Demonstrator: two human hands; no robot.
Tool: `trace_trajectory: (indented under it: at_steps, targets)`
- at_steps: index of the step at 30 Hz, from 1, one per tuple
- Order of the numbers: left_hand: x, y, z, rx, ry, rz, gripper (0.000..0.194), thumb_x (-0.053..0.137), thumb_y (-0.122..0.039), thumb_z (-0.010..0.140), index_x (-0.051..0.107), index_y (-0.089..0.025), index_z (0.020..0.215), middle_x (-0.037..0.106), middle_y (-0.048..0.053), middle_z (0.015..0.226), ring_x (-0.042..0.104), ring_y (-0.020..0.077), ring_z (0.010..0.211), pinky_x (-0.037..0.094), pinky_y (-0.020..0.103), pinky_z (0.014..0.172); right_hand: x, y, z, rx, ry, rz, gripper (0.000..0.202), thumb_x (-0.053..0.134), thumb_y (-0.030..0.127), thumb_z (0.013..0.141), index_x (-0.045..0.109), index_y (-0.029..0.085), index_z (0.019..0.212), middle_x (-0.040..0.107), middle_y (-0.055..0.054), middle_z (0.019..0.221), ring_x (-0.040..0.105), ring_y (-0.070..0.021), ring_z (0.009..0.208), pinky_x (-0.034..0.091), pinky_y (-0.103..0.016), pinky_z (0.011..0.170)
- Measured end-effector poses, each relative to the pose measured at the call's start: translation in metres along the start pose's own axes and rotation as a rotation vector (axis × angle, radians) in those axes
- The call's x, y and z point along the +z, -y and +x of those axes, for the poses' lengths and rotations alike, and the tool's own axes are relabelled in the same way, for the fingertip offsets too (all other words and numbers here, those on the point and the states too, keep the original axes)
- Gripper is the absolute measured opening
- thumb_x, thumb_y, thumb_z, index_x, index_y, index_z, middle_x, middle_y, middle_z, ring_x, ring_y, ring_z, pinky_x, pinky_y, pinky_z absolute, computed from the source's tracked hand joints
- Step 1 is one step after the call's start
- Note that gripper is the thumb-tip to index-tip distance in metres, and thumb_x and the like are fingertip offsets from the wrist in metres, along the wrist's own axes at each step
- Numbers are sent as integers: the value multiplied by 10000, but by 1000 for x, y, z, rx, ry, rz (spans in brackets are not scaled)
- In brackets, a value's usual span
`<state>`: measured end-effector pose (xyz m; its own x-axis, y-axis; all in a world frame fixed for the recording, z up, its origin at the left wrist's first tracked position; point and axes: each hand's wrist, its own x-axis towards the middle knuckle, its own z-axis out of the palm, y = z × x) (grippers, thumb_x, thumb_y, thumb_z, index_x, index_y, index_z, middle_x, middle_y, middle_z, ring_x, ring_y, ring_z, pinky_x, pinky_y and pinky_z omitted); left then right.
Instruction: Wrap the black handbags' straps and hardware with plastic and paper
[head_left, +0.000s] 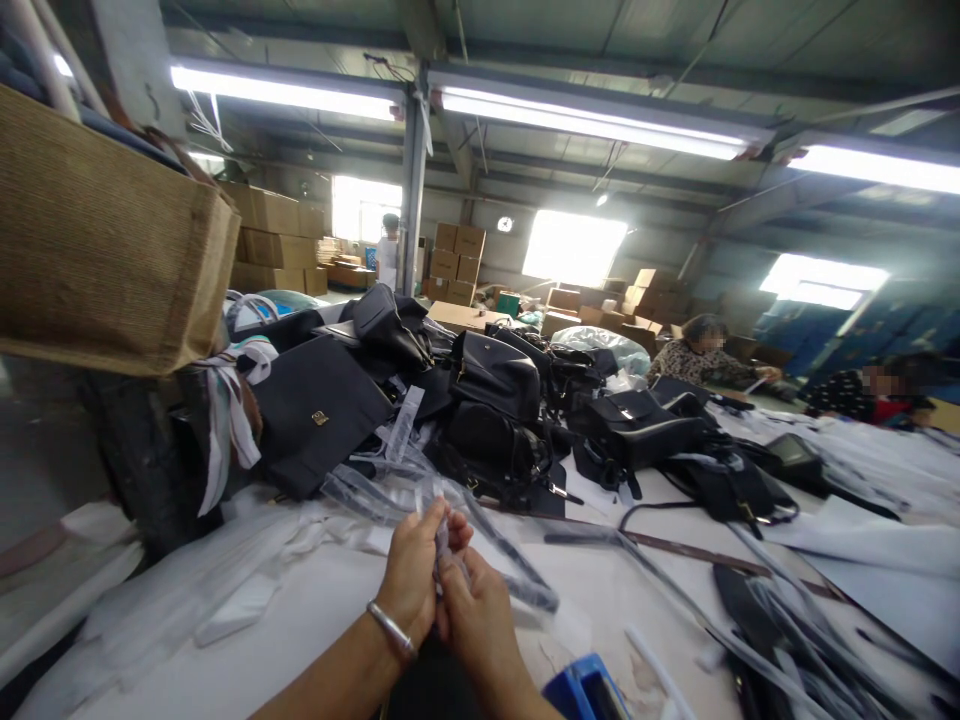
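My left hand (414,572), with a silver bangle at the wrist, and my right hand (480,612) meet in front of me over the white table (315,610). Both pinch a thin strap in a clear plastic sleeve (442,535) that stands up between the fingers. More sleeved straps (517,575) lie just beyond my hands. A heap of black handbags (487,410) fills the table behind them.
A tan woven bag (105,240) looms at upper left. A blue object (585,695) sits at the near edge. Dark straps (780,620) lie at right. Two people sit at the far right. Another person stands far back by stacked cartons (457,255).
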<state>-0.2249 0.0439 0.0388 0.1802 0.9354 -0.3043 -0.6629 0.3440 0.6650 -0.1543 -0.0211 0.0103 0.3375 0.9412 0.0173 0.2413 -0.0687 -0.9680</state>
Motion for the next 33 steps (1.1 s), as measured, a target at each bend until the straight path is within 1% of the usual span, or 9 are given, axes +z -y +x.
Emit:
trace_trajectory:
  at_steps: [11,16,19,21,22,24,27,30,33]
  targets:
    - [-3,-1,-9,-20,-1,20,81,591,-158,889,551,-144,819,659,48,697,651,123,575,552,217,542,3,2,-12,-22,66,73,366,440,503,921,453,202,714,428,81,382,346,-80,345,271,-200,405]
    - [-7,5,-17,-83,37,84,180,612,-271,885,529,-154,775,668,62,700,660,145,577,537,221,506,1,-8,-15,-15,160,173,459,451,627,883,510,174,839,487,63,457,394,-83,350,298,-199,390]
    - [-15,11,-22,-126,111,150,231,647,-362,851,565,-151,805,678,63,710,616,133,461,413,179,341,-1,-13,-14,6,293,241,504,460,650,871,488,169,1019,551,53,555,417,-78,331,301,-192,354]
    - [-21,15,-26,-154,168,186,264,638,-408,847,596,-148,841,651,32,632,499,100,323,290,179,261,-2,-14,-12,33,286,266,499,462,660,863,466,180,1000,526,70,545,386,-69,309,266,-181,323]
    - [-24,16,-28,-163,195,195,261,631,-405,852,608,-145,849,635,15,599,456,88,296,290,184,265,-3,-14,-10,48,258,279,490,464,663,859,460,186,970,493,86,521,354,-61,300,241,-175,314]
    - [-28,14,-30,-190,260,200,235,622,-371,864,627,-136,853,642,18,611,480,92,329,392,205,337,-5,-14,-9,69,199,304,477,480,660,845,458,192,932,429,110,485,289,-46,300,198,-167,316]
    - [-30,0,-23,-272,300,159,306,556,-405,904,643,-113,878,708,102,786,658,170,581,535,265,548,-7,-13,-10,100,173,300,472,516,667,807,449,203,869,382,121,470,240,-35,318,167,-167,335]
    - [-28,-14,-6,-259,215,73,358,463,-406,950,633,-91,936,722,157,899,705,232,819,568,317,701,-7,-12,-14,143,159,277,456,510,663,806,384,226,764,346,124,468,219,-37,334,149,-168,340]
    - [-25,-14,5,-185,130,41,213,465,-256,957,602,-98,917,723,140,851,710,207,763,572,320,705,-4,-13,-17,89,117,212,418,501,607,842,374,227,727,344,106,488,286,-57,375,179,-174,360]
